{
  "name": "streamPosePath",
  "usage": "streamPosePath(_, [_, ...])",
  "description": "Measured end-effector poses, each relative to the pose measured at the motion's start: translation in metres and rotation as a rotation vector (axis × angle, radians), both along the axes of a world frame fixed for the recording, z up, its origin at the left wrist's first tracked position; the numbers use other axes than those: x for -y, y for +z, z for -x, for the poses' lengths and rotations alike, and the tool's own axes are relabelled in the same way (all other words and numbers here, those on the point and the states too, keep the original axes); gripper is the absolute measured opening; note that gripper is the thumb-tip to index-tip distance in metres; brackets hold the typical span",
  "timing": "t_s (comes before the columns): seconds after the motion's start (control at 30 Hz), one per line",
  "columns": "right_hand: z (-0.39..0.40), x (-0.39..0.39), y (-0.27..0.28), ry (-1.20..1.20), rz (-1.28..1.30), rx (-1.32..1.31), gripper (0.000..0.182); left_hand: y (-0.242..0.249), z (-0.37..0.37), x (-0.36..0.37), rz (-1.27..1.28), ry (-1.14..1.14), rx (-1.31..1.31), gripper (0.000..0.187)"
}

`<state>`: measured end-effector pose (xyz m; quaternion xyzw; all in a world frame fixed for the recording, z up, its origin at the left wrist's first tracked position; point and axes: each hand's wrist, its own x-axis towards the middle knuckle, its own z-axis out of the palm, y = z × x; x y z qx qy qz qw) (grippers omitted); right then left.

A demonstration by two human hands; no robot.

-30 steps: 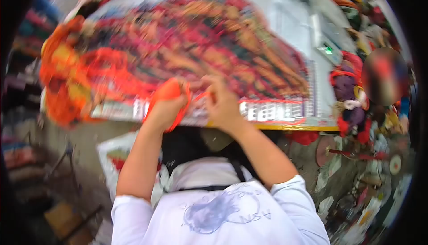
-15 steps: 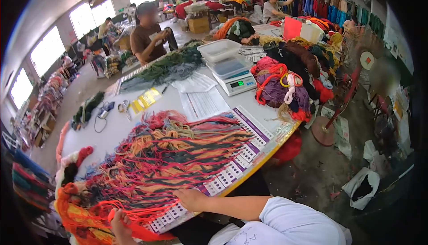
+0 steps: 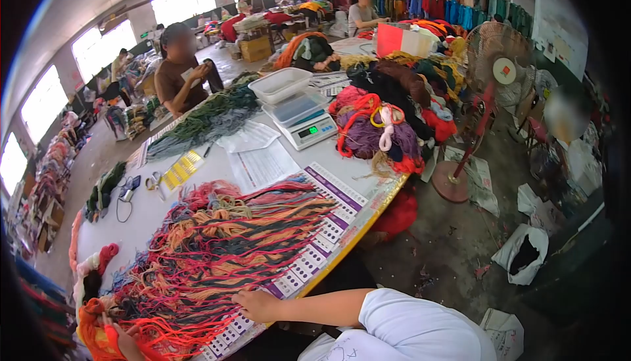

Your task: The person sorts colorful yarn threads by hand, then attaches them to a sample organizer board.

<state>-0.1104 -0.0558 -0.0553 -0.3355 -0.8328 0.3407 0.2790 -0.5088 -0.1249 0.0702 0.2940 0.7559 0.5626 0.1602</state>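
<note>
Dozens of thin yarn strands (image 3: 230, 243), red, orange, tan and dark green, lie fanned across the bench (image 3: 164, 197) in front of me, soft and slightly fuzzy, each running from a bunched end at my left toward a long printed card (image 3: 328, 220). That card is flat and glossy, white with purple borders and rows of small boxes holding tiny print that I cannot read from here. My right hand (image 3: 257, 305) lies palm down on the near edge of the card and the strand ends, fingers loosely together and flat, pinching nothing. My left hand (image 3: 125, 340) is low at the corner of the view, curled into the thick orange-red bundle (image 3: 98, 335); it seems to be gripping the yarn, though the edge of the picture cuts it off. Further along the bench sit two white printed sheets (image 3: 259, 164), a small yellow packet (image 3: 181, 169), scissors (image 3: 156, 182), and a white digital scale (image 3: 302, 121) with a green lit display and a clear plastic tray (image 3: 279, 85) above it. Beside the scale is a heap of coiled skeins (image 3: 378, 128), purple, red, black and mustard, lumpy and woolly. A long dark green hank (image 3: 204, 118) stretches toward a seated person in a brown shirt (image 3: 174, 75). A pedestal fan (image 3: 499, 65) with a red hub stands on the concrete floor.
</note>
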Motion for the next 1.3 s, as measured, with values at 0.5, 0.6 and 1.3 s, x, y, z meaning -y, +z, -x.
streamPosePath(0.5, [-0.024, 0.046, 0.098, 0.233, 0.527, -0.425, 0.014, 0.011, -0.296, 0.047, -0.217, -0.784, 0.979, 0.045])
streamPosePath(0.6, [-0.031, 0.045, 0.095, 0.289, 0.643, -0.446, 0.013, 0.014, -0.299, 0.049, -0.223, -0.805, 0.968, 0.046])
streamPosePath(1.3, [-0.049, 0.041, 0.082, 0.383, 1.006, -0.528, 0.013, 0.005, -0.296, 0.05, -0.174, -0.7, 0.884, 0.038])
